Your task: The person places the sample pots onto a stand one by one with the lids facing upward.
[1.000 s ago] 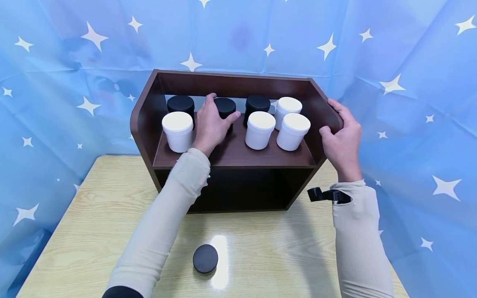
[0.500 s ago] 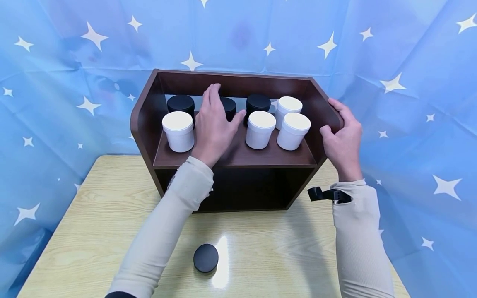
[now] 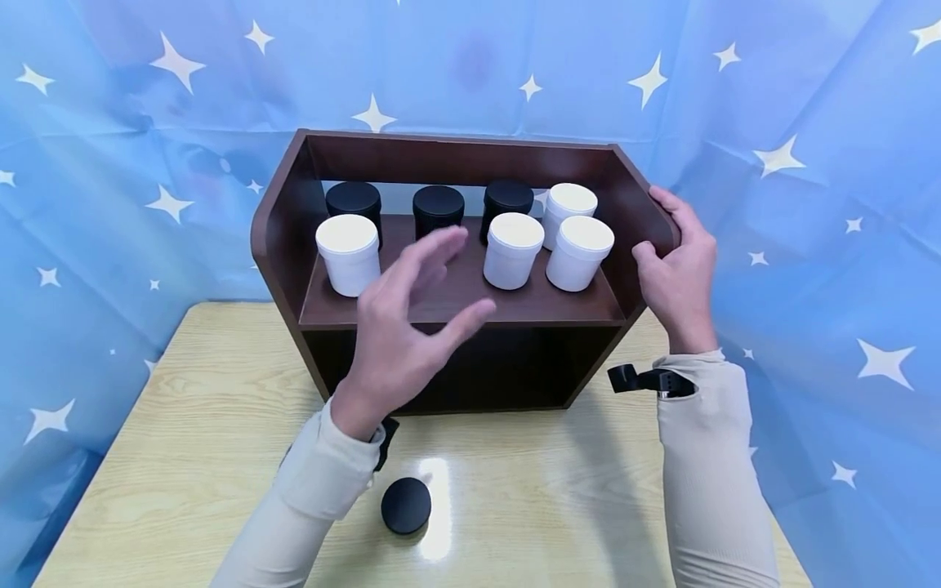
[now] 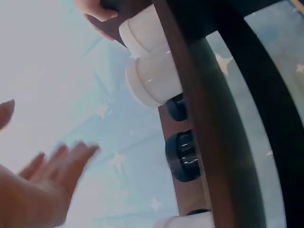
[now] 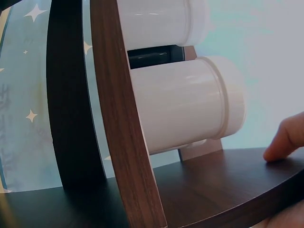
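Observation:
My left hand (image 3: 400,327) is in the air in front of a dark brown wooden shelf (image 3: 456,314), thumb and fingers spread apart, holding nothing. It shows blurred in the left wrist view. Behind its fingertips stands a black lidded jar (image 3: 439,208), the middle one of three at the back of the upper shelf. A white jar (image 3: 349,255) stands front left, and another white jar (image 3: 513,251) is right of the left hand's fingers. My right hand (image 3: 680,278) grips the shelf's right side panel (image 5: 237,185), thumb inside and fingers over the outer edge.
Two more white jars stand at the shelf's right end, one in front (image 3: 580,255) and one behind (image 3: 569,211). The dark lower compartment (image 3: 478,371) faces forward. On the wooden table (image 3: 515,506) sits a round black flat-topped piece (image 3: 406,506). A blue star-printed curtain (image 3: 831,245) surrounds the table.
My left hand has come away from the middle black jar, moving back toward me with its fingers spread. The right hand stays on the side panel. The jars stand where they were.

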The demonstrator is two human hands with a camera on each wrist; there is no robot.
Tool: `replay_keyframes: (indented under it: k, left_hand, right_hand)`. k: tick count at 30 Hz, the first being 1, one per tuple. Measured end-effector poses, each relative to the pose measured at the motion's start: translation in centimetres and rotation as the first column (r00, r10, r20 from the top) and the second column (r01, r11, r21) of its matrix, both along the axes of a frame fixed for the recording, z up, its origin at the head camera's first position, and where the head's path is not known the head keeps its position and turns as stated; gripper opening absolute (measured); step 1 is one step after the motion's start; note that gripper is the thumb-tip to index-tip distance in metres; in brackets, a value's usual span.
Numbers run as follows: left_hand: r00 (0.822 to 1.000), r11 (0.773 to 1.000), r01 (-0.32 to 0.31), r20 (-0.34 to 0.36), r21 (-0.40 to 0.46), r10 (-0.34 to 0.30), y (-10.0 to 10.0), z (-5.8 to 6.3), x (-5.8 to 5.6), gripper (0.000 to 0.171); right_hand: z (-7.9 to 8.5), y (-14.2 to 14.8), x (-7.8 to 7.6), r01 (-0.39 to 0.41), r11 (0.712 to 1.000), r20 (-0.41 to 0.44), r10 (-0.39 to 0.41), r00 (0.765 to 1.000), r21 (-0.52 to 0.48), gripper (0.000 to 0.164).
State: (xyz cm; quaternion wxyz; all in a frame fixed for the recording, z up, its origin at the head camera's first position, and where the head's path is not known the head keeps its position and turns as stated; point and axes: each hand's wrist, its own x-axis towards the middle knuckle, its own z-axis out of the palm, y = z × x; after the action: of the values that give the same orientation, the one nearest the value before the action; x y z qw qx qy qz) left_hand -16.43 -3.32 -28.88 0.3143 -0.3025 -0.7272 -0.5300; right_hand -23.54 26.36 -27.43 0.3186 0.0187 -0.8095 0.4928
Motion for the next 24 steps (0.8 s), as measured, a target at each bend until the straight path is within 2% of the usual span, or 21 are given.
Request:
replay_keyframes:
  k: [2, 4, 9, 16, 24]
  left_hand:
    - [0.995, 0.995, 0.094, 0.025, 0.018, -0.095, -0.4, -0.6, 0.6, 0.067]
    - [0.983, 0.984, 0.175, 0.048, 0.025, -0.176, -0.7, -1.3, 1.2, 0.068]
    - [0.947, 0.951, 0.31, 0.083, 0.006, -0.309, -1.3, -3.0, 1.9, 0.07]
    - [0.91, 0.912, 0.409, 0.085, -0.01, -0.407, -1.7, -5.2, 2.4, 0.071]
    - [0.867, 0.879, 0.476, 0.161, 0.004, -0.471, -2.0, -8.0, 2.5, 0.068]
  right_hand:
    - [0.0, 0.0, 0.0, -0.004, 1.0, 0.0, 0.004, 1.0, 0.0, 0.062]
    - [0.0, 0.0, 0.0, -0.004, 1.0, 0.001, 0.004, 1.0, 0.004, 0.062]
    - [0.0, 0.1, 0.0, -0.008, 1.0, 0.001, 0.008, 1.0, -0.003, 0.062]
    - [0.1, 0.1, 0.1, -0.006, 1.0, -0.001, 0.006, 1.0, 0.001, 0.062]
    - [0.1, 0.2, 0.1, -0.008, 1.0, -0.008, 0.008, 1.0, 0.003, 0.061]
